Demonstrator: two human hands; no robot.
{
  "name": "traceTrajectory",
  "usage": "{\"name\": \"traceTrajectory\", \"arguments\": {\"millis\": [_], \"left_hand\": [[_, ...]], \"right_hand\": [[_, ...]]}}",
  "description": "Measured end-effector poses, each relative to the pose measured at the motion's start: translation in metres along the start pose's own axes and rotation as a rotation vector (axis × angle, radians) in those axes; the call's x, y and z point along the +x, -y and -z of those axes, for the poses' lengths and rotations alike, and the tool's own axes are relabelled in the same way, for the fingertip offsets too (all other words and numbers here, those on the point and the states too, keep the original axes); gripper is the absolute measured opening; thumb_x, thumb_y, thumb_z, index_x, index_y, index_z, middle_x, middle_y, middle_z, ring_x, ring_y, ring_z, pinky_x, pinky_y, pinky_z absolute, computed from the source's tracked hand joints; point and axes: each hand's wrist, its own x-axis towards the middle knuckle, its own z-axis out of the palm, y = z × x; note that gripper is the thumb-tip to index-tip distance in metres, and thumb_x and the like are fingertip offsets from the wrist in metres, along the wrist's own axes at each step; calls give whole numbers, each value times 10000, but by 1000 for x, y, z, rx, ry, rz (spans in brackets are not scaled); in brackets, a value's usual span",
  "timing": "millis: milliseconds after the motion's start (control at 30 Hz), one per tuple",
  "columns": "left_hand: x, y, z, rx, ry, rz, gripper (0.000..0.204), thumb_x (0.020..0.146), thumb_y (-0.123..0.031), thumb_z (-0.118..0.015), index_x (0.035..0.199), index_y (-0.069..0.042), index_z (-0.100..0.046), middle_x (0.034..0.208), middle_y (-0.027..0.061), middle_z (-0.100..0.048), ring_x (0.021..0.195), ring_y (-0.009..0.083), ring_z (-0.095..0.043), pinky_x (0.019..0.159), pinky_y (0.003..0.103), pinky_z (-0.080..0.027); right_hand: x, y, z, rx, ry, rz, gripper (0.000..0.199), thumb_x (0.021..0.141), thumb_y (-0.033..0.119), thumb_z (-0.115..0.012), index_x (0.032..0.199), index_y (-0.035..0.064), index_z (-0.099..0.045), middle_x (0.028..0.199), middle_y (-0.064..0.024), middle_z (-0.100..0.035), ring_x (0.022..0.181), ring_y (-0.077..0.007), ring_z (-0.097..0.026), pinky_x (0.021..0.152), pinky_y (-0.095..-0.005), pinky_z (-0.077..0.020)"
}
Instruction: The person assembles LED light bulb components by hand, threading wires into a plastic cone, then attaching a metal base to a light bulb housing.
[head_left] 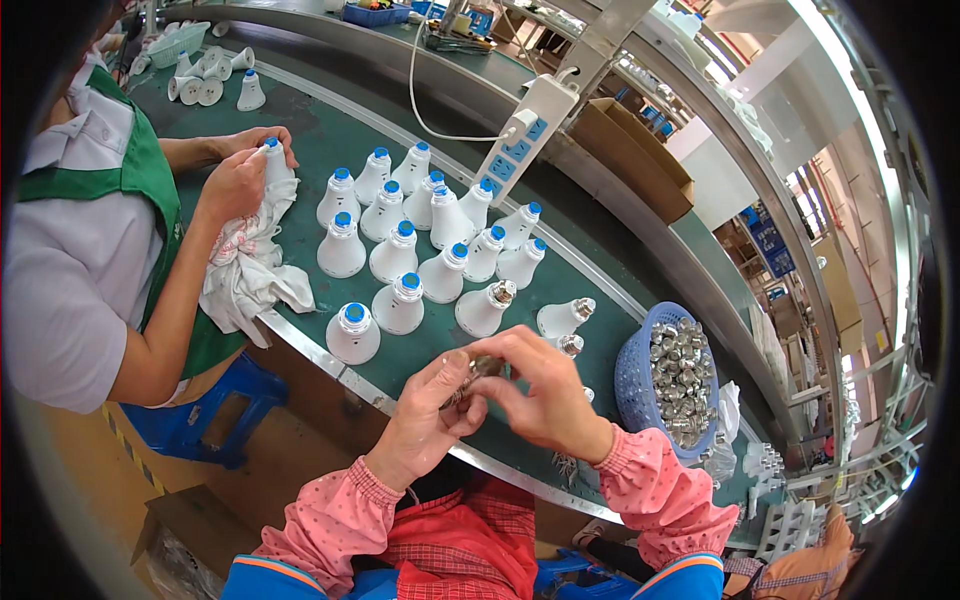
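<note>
My left hand (425, 415) and my right hand (545, 390) meet over the near edge of the green belt (330, 150). Together they pinch a small metal screw cap (478, 368) between the fingertips. Just beyond them stand several white bulb housings (398, 252), most with blue caps on top, and three with bare metal caps (567, 316) nearer my right hand. A blue basket (636, 380) full of metal caps sits to the right of my right hand.
A co-worker in a green apron at the left wipes a white housing (275, 165) with a white cloth (245, 270). A white power strip (525, 135) lies across the belt's far side. Cardboard box (640, 150) behind, blue stool (195, 415) below.
</note>
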Motion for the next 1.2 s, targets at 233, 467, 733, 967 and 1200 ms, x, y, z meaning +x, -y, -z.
{"name": "traceTrajectory", "arguments": {"millis": [233,467,733,967,1200], "left_hand": [[-5,4,12,184,-99,-23,317,1053,-276,-602,1186,10,-635,976,43,-582,674,86,-495,537,226,-321],[-3,-16,0,208,-64,-5,332,1021,-135,-531,1304,28,-592,1071,62,-583,863,126,-562,708,291,-465],[-8,-67,-28,785,-86,-344,362,1000,-79,-599,1343,11,-526,1240,135,-621,955,168,-647,771,299,-506],[-14,-89,-29,769,-89,-359,441,990,-63,-582,1411,4,-471,1288,178,-564,825,126,-586,671,258,-412],[2,-98,-44,982,-69,-412,491,1000,-102,-623,1413,64,-415,1093,141,-584,751,146,-625,554,232,-456]], "right_hand": [[40,-91,59,-125,-312,-250,293,802,25,-731,1095,38,-728,926,-138,-646,754,-242,-663,703,-352,-523],[60,-129,57,-389,-257,-250,263,825,54,-707,1080,-8,-683,1017,-165,-621,863,-306,-671,779,-403,-535],[80,-145,51,-420,13,-148,309,793,15,-729,1080,-14,-619,1064,-188,-614,933,-413,-651,820,-475,-518],[87,-154,48,-292,-25,-9,185,768,-45,-704,939,-29,-635,973,-174,-599,893,-400,-642,767,-459,-508],[101,-155,51,-487,158,100,143,722,-56,-699,823,-12,-608,970,-157,-582,913,-380,-631,788,-465,-525]]}}
